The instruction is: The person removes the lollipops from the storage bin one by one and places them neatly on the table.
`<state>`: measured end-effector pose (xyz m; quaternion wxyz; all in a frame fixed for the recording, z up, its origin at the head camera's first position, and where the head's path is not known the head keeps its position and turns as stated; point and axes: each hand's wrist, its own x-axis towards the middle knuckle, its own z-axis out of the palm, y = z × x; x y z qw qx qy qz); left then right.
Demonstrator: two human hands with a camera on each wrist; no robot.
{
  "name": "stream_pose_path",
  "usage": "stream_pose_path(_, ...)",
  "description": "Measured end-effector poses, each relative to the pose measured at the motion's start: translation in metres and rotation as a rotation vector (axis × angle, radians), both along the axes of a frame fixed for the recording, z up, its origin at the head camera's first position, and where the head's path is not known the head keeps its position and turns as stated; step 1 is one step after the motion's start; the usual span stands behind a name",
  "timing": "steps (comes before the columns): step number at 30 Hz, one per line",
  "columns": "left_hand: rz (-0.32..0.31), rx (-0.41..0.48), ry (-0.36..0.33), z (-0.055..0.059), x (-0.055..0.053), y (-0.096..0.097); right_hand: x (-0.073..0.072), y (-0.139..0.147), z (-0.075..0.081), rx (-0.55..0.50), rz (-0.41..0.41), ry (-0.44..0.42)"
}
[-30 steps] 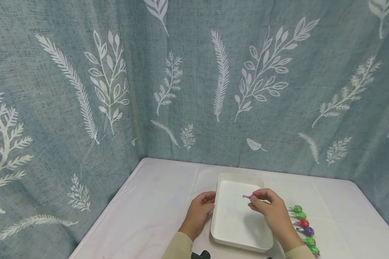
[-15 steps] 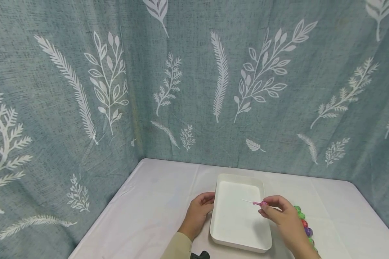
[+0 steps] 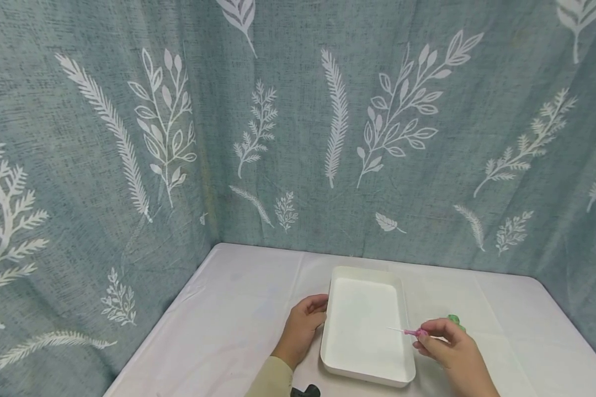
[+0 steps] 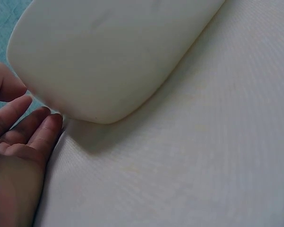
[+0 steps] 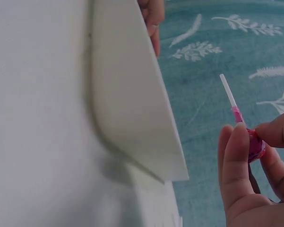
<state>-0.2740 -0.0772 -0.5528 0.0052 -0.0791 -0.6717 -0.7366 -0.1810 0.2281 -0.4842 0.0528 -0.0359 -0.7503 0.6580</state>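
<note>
A pink-wrapped lollipop point(image 3: 419, 332) is pinched by its head between the thumb and fingertips of my right hand point(image 3: 452, 347), over the right rim of the tray. Its white stick points left, across the tray; the right wrist view shows the pink head point(image 5: 256, 145) and the stick clearly. The shallow white rectangular tray point(image 3: 365, 331) sits on the table. Against its left wall rests my left hand point(image 3: 302, 333), its fingers loosely bent and touching the outside. The left wrist view shows these fingertips at the tray's edge.
To the right of the tray, behind my right hand, green-wrapped lollipops point(image 3: 455, 321) show in part. A white cloth point(image 3: 238, 309) covers the table. Teal curtains point(image 3: 298, 138) with white leaf prints stand at the back and sides. A small black object point(image 3: 306, 391) shows at the bottom edge.
My right hand has moved right and towards me with the pink lollipop, from over the tray's middle to its right rim, and now hides most of the lollipop row. My left hand stays put.
</note>
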Motion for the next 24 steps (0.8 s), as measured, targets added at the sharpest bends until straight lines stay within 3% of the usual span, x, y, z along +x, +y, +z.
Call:
stream_pose_path(12,-0.001,0.011,0.002,-0.003,-0.001,-0.003,0.019,0.036,-0.006,0.087,-0.037,-0.113)
stream_pose_path(18,-0.006,0.009,0.001,-0.002,0.001,-0.004,0.027,0.066,-0.005,0.041,-0.083,-0.233)
stream_pose_path(24,-0.008,0.0,0.0,-0.001,0.0,-0.006,0.034,0.087,-0.021,0.033,-0.131,-0.332)
